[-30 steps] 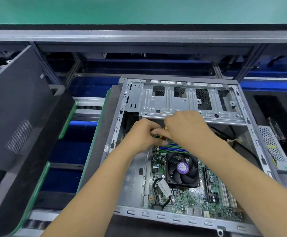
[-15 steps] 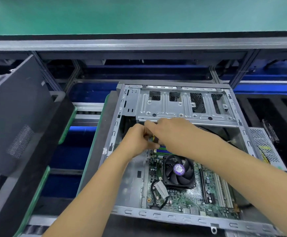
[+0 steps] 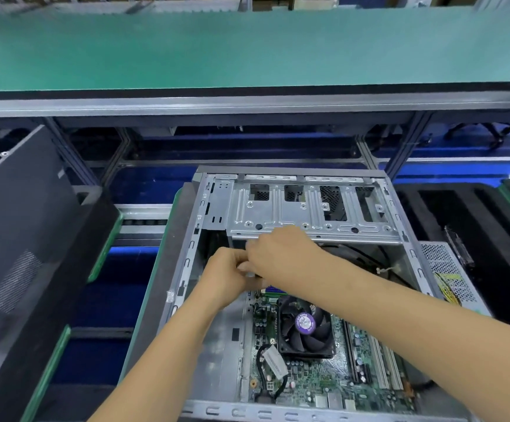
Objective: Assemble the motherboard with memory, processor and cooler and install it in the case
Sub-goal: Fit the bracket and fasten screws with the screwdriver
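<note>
The open grey case lies on its side, with the green motherboard seated inside. A black cooler fan with a purple label sits on the board, and memory sticks show just above it. My left hand and my right hand meet at the board's far edge, under the drive cage. The fingers of both hands pinch together on a small connector, which they mostly hide.
A black side panel leans at the left. A silver power supply lies just right of the case, beside a black foam tray. Black cables run inside the case behind my right wrist. A green bench top spans the back.
My view has tilted up, so the case sits lower in frame. Both hands stay joined and have shifted slightly left along the drive cage's lower edge.
</note>
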